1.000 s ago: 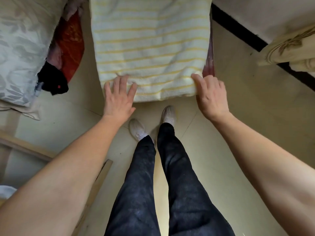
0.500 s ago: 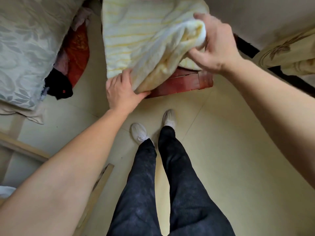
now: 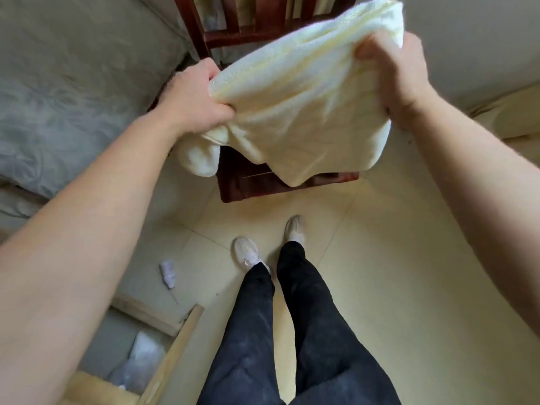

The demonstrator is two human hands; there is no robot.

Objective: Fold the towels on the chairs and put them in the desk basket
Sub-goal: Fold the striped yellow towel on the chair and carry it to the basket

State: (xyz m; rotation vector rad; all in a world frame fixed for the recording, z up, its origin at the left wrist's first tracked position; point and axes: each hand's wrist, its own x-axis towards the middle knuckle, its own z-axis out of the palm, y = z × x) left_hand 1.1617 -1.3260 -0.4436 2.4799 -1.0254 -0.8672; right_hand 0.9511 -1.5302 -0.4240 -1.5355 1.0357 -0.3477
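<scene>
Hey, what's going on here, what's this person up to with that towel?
A person stands at a dark wooden chair, holding a pale yellow towel in the air above its seat. The left hand grips one bunched edge and the right hand grips the opposite side. The towel hangs rumpled between them, not yet neatly folded.

The towel [image 3: 295,106] hangs over the chair [image 3: 254,185], at 12 o'clock from the person's left shoe [image 3: 247,254]. The left hand [image 3: 193,100] holds the towel's 9 o'clock edge, the right hand [image 3: 400,80] its 2 o'clock corner. Bedding [image 3: 73,97] lies at the chair's 9 o'clock. On the floor [image 3: 380,258], a crumpled tissue [image 3: 168,273] lies at the shoe's 9 o'clock and a wooden frame [image 3: 172,352] at its 7 o'clock.
</scene>
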